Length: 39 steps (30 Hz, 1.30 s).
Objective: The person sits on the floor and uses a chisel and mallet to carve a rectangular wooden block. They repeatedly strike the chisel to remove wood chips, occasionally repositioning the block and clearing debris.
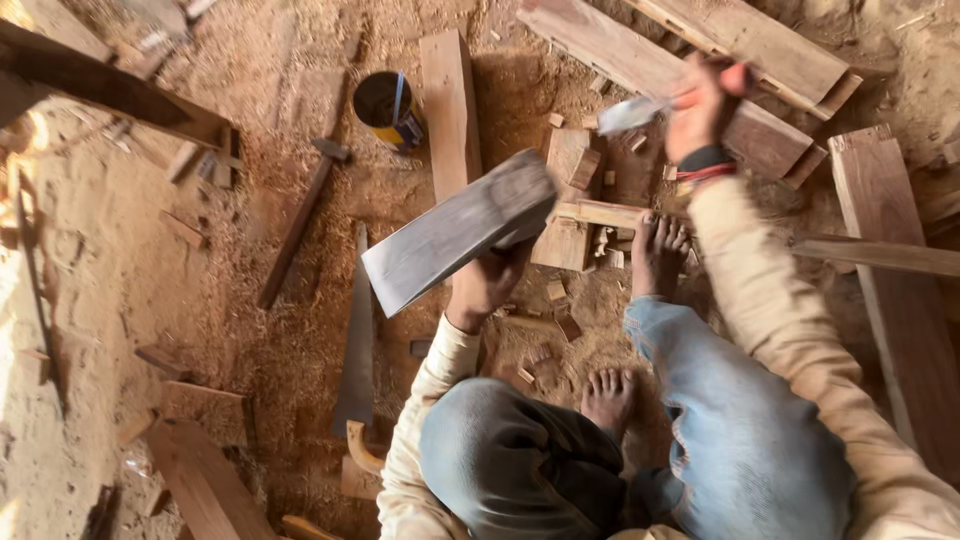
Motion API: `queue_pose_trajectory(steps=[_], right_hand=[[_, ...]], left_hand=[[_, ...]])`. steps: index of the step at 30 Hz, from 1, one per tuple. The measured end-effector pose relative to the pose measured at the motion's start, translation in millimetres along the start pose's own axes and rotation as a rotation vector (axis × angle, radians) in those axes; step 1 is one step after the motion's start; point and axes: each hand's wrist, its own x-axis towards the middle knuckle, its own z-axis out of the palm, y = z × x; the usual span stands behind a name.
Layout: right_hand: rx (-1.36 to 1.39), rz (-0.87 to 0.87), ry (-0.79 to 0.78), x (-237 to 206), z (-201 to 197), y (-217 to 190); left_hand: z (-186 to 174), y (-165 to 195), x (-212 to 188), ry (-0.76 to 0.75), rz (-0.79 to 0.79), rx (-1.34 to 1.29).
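grey weathered plank (455, 232), flat, tilted, left hand (487, 283)

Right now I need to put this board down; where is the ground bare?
Bare sawdust lies left of the handsaw, past the adze. Offcuts crowd the ground by the feet; planks fill the right.

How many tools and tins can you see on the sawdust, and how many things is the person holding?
Handsaws on the ground: 1
Long-handled hammer-like tools on the ground: 1
Tins: 1
Things held: 2, a grey wood block in the left hand and a red-handled blade tool in the right hand
Total: 5
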Motion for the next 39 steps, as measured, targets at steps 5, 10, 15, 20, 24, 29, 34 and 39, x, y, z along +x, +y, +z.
queue_pose_trajectory(steps=[5,10,15,20,24,29,34,39], right_hand=[[-0.641,-0.352,-0.557,10.0,-69.1,-58.6],[-1.565,-0.534,-1.231,-28.8,-136.2,-86.1],[-1.673,-0.499,-1.038,-43.0,-180.3,-76.7],[-2.065,-0.354,-1.004,-39.6,-178.8,-58.9],[-2.079,-0.415,-0.919,-45.5,-167.8,-40.2],[-1.828,-0.384,-0.913,-40.8,-162.1,-42.2],[-2.004,-0.086,-1.157,-27.3,-145.7,-79.3],[-1.994,0.281,-1.335,-16.6,-120.0,-74.2]], left_hand=[[10.4,-43.2,-18.4,0.004,-0.344,-0.612],[5.1,-59.6,-28.1,0.174,-0.349,-0.520],[4.1,-55.3,-23.5,0.174,-0.401,-0.483],[10.3,-54.8,-23.2,0.084,-0.509,-0.451],[7.4,-56.5,-20.5,0.035,-0.616,-0.883],[2.9,-47.9,-15.4,-0.014,-0.578,-0.749],[3.3,-30.7,-11.9,0.096,-0.588,-0.331],[5.1,-34.5,-14.6,0.103,-0.508,-0.322]])
